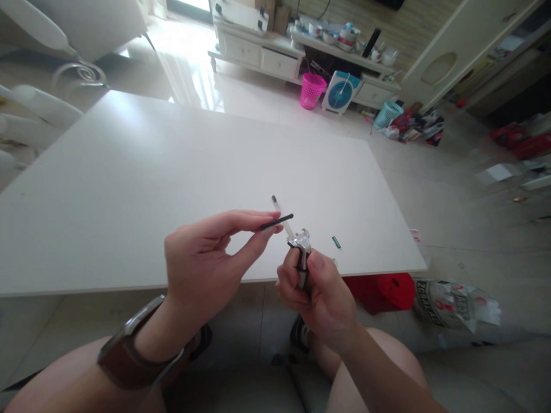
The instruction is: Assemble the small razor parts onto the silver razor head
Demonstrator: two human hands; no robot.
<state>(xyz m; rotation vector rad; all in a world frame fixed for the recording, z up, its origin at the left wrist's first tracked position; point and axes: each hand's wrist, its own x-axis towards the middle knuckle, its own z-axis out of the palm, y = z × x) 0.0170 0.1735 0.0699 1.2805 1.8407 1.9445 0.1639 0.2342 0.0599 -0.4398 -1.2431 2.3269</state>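
My left hand (215, 252) pinches a thin black stick (282, 220) between thumb and fingertips, its free end pointing right. Wrapped in my right hand (322, 292) is a silver-and-black handled tool (302, 246), held upright with its forked, shiny head on top. A slim, clear stick with a dark tip (284, 217) slants up and left from beside that head, crossing behind the black stick; whether it is joined to the tool I cannot tell. A small teal piece with a dark border (336, 242) lies on the white table (193, 160), right of the tool.
The table's near edge runs just below my hands. Under its right side stand a red container (396, 289) and a printed plastic bag (456, 304). White chairs (38, 109) are at the left. Beyond the table are a pink basket (312, 90), a blue-and-white fan (341, 93) and a low cabinet (279, 62).
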